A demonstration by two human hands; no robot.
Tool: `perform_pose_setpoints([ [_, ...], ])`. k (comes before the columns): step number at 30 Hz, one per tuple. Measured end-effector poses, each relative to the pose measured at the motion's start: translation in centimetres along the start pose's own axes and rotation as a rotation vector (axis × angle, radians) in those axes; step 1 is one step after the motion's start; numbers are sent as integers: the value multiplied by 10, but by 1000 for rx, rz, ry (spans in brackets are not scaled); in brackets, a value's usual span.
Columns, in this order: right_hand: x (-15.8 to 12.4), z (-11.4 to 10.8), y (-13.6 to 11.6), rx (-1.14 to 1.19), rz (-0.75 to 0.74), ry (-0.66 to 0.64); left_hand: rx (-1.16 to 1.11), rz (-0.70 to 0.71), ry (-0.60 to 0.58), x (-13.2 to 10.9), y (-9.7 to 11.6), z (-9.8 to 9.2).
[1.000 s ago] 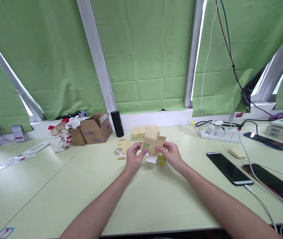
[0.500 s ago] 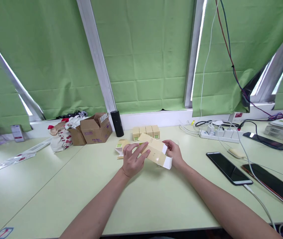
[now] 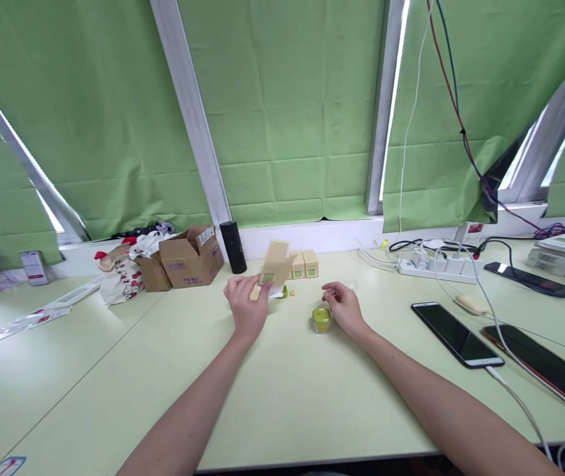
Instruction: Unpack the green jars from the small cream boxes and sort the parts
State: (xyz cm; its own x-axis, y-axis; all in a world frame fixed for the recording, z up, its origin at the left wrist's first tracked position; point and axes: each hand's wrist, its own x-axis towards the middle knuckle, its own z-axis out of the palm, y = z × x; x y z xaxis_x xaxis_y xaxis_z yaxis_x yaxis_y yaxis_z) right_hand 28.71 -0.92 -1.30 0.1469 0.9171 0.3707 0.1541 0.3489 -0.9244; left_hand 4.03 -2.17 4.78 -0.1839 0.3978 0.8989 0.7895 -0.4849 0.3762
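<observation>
My left hand (image 3: 249,301) is closed on a thin beige carton (image 3: 276,261), blurred by motion and raised above the table. My right hand (image 3: 343,308) rests near the table surface, its fingers loosely bent and seemingly holding nothing. Just left of it stands a small clear jar (image 3: 321,320) with a yellow-green top. A faint clear round piece (image 3: 352,285) shows behind the right hand. Beyond the carton, several small beige boxes (image 3: 304,263) stand in a row, partly covered by it. A small green item (image 3: 284,291) and a tiny yellowish piece (image 3: 292,293) lie beside the left hand.
A black cylinder (image 3: 233,247) stands at the back, beside an opened cardboard box (image 3: 190,260) and a cloth bag (image 3: 122,281). To the right lie a phone (image 3: 456,334) on a cable, another dark phone (image 3: 545,360) and a white power strip (image 3: 440,268).
My left hand has carried the carton left and tipped it more upright. My right hand has come away from the carton, and the jar now shows on the table.
</observation>
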Motion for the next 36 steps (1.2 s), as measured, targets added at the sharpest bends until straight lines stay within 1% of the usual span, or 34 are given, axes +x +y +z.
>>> perform_pose_setpoints([
  [2,0,0,1,-13,-4,0,26,-222,-15,6,-13,2],
  [4,0,0,2,-29,-8,-2,66,-372,-89,11,-26,3],
  [7,0,0,4,-46,-16,-3,157,-503,-250,14,-41,4],
  [10,0,0,4,-67,-16,-8,249,-550,-380,14,-48,4],
  [13,1,0,4,-80,-4,-13,343,-482,-434,12,-48,4],
  [21,0,0,4,-81,-5,-21,492,-236,-471,3,-46,3],
  [25,0,0,4,-79,0,-26,580,-191,-438,-1,-51,5],
  [27,0,0,4,-80,3,-28,602,-165,-444,-3,-54,6],
  [31,0,0,4,-83,2,-25,591,-102,-550,-7,-59,9],
  [33,1,0,4,-80,4,-27,568,-85,-600,-8,-59,9],
  [36,1,0,5,-67,8,-29,533,-75,-645,-7,-56,8],
])
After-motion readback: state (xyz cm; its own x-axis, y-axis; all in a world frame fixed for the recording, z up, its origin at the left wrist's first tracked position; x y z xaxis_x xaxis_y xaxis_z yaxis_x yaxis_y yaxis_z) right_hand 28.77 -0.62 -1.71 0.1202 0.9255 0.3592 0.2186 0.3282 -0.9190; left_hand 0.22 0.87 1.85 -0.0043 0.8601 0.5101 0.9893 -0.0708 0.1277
